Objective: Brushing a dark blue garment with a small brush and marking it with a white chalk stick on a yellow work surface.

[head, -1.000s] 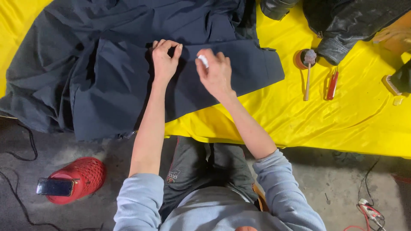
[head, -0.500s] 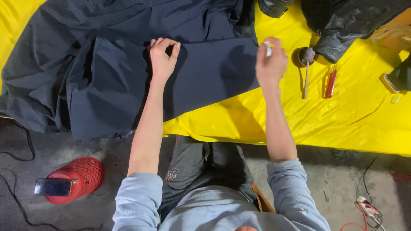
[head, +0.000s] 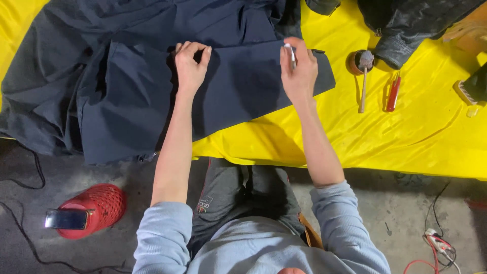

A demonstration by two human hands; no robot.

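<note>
A dark navy cloth (head: 127,86) lies spread over a yellow sheet (head: 406,137). My left hand (head: 190,66) presses down on a folded edge of the cloth near its middle, fingers curled. My right hand (head: 298,71) hovers over the cloth's right part, pinching a small white piece of chalk (head: 290,52) between thumb and fingers. The chalk tip is at the cloth's upper fold.
On the yellow sheet to the right lie a small brown pot with a brush (head: 362,66), a red-handled tool (head: 393,94) and a dark jacket (head: 406,25). On the grey floor at the left stands a red mesh stool (head: 99,205) with a phone (head: 66,219) on it. Cables (head: 436,243) lie at bottom right.
My right hand went from the cloth's middle out to the right edge with the chalk, then came back left over the cloth. My left hand stayed pressing on the fold.
</note>
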